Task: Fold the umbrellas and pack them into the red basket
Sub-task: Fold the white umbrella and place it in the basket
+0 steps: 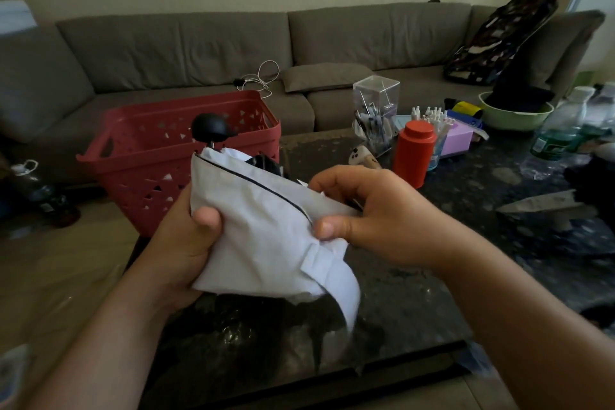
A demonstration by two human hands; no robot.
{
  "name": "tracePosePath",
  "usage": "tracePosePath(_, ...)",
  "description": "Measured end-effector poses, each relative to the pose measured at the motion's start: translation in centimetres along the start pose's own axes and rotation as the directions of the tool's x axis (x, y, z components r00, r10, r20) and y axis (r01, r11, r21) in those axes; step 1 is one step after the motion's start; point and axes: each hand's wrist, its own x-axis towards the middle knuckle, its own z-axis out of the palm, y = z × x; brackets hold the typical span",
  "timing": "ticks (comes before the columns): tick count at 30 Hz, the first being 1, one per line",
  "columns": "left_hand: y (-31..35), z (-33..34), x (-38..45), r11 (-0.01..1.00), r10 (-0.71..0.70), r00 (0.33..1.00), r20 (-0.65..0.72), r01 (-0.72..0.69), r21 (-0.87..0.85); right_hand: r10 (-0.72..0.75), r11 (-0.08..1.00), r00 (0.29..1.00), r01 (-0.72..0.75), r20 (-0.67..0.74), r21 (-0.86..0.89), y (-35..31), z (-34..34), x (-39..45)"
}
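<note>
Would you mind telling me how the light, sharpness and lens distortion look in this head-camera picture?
Head view: dim indoor light, with brighter daylight at the right edge; the white umbrella, gripped by the left hand and right hand, is fairly sharp, though its hanging strap smears with motion; the red basket is clear; the dark table shows glare patches; the wide lens bends the sofa.
</note>
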Motion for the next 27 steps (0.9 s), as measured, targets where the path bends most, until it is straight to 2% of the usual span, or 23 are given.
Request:
tracePosePath(2, 0.2, 0.1, -0.1, 1.0, -0.001, 1.0, -0.013, 0.001, -0.03, 0.044, 0.997, 0.999, -0.043, 0.023, -0.067, 0.9, -0.5, 0.2)
tracePosePath(6, 0.1, 0.1, -0.4, 0.992, -0.091, 0.996, -0.022, 0.089, -0.094, 0.161, 0.977, 0.972, -0.182, 0.169, 0.115, 2.4, -1.7, 0.0)
tracePosePath(9, 0.1, 0.4, -0.7, 0.977, -0.172, 0.985, -0.009, 0.169, -0.133, 0.17, 0.969, 0.939, -0.215, 0.301, 0.125, 2.5, -2.1, -0.3)
tracePosePath(11, 0.3, 0.7, -0.8, 0.963, -0.206, 0.978, 0.043, 0.21, -0.168, 0.179, 0.973, 0.929, -0.217, 0.323, 0.084, 2.4, -1.7, -0.2)
tracePosePath(14, 0.8, 1.5, -0.9, 0.95, -0.244, 0.968, 0.061, 0.251, -0.186, 0.157, 0.939, 0.929, -0.245, 0.334, 0.24, 2.2, -0.9, -0.2)
tracePosePath(17, 1.1, 1.1, -0.9, 0.901, -0.382, 0.918, 0.105, 0.395, -0.176, 0.168, 0.944, 0.926, -0.249, 0.338, 0.214, 2.3, -0.9, 0.0)
tracePosePath(19, 1.1, 0.7, -0.8, 0.871, -0.462, 0.883, 0.082, 0.469, -0.144, 0.193, 0.952, 0.926, -0.257, 0.324, 0.165, 2.5, -1.8, 0.1)
tracePosePath(21, 0.9, 0.4, -0.7, 0.861, -0.489, 0.872, 0.018, 0.486, -0.149, 0.239, 0.94, 0.905, -0.307, 0.353, 0.15, 2.9, -2.9, 0.0)
tracePosePath(24, 0.5, 0.8, -0.4, 0.823, -0.55, 0.835, -0.024, 0.537, -0.183, 0.249, 0.866, 0.892, -0.38, 0.377, 0.327, 4.3, -3.2, 0.2)
tracePosePath(27, 0.3, 1.4, -0.3, 0.713, -0.633, 0.771, 0.069, 0.616, -0.335, 0.153, 0.695, 0.898, -0.395, 0.414, 0.6, 6.4, -2.0, 0.4)
